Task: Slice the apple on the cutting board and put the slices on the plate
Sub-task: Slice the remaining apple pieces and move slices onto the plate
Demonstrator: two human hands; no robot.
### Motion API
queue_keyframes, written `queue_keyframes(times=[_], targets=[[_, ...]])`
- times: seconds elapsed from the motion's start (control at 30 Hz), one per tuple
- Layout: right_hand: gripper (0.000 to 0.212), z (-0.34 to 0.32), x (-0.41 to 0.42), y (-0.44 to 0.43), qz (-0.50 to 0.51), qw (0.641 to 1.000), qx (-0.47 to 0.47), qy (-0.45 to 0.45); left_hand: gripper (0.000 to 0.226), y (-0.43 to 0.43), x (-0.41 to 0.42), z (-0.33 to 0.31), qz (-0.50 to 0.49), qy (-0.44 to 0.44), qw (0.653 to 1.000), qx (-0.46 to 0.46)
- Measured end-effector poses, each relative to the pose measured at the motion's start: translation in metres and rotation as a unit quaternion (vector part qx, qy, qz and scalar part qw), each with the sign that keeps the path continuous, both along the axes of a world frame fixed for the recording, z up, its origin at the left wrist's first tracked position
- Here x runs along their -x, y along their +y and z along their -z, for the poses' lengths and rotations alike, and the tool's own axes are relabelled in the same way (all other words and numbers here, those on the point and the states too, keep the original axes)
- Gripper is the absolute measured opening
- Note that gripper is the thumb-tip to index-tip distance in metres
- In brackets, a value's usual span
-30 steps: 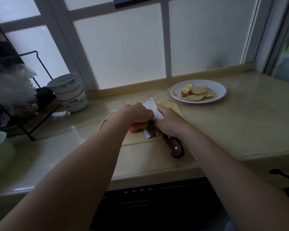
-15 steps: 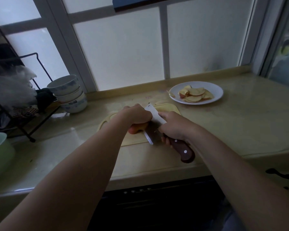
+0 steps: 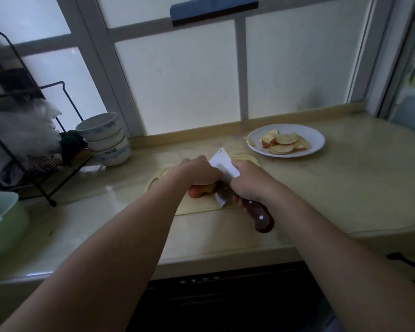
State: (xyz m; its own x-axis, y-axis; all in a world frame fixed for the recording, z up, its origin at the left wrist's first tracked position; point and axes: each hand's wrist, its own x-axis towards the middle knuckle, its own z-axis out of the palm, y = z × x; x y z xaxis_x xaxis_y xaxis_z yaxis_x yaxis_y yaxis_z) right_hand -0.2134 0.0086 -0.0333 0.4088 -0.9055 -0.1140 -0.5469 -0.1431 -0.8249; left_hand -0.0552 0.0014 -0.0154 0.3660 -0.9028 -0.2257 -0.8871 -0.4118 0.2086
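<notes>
A piece of red apple [image 3: 201, 190] lies on the pale yellow cutting board [image 3: 201, 208] in the middle of the counter. My left hand [image 3: 199, 172] curls over the apple and holds it down, hiding most of it. My right hand [image 3: 248, 182] grips the brown handle of a cleaver [image 3: 223, 174]. Its wide blade stands on edge against the right side of the apple. A white plate [image 3: 316, 142] at the back right holds several apple slices [image 3: 283, 144].
A stack of white bowls [image 3: 104, 140] stands at the back left beside a black wire rack [image 3: 22, 140]. A green pot [image 3: 3, 221] sits at the left edge. One loose slice [image 3: 248, 141] lies on the counter by the plate. The counter's front edge is close below the board.
The cleaver has sawed back and forth beside the apple: the handle swung out toward me, then came back in. My left hand stayed on the apple.
</notes>
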Motion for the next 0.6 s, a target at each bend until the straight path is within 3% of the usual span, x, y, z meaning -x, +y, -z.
queue_keyframes(times=[0.13, 0.33, 0.5, 0.6], targets=[[0.067, -0.004, 0.011, -0.001, 0.011, 1.0, -0.023, -0.018, 0.06, 0.0, 0.001, -0.001, -0.003, 0.016, 1.0, -0.007], [0.066, 0.007, 0.024, -0.004, 0.056, 0.988, -0.059, -0.13, 0.051, 0.001, 0.002, -0.004, -0.001, 0.057, 0.998, -0.009], [0.064, 0.014, 0.025, -0.002, 0.057, 0.983, -0.058, -0.164, 0.033, 0.0, 0.002, -0.007, 0.012, 0.036, 0.999, -0.007], [0.066, 0.014, 0.024, -0.001, 0.056, 0.982, -0.058, -0.171, 0.036, 0.001, 0.001, -0.006, 0.013, 0.027, 1.0, -0.006]])
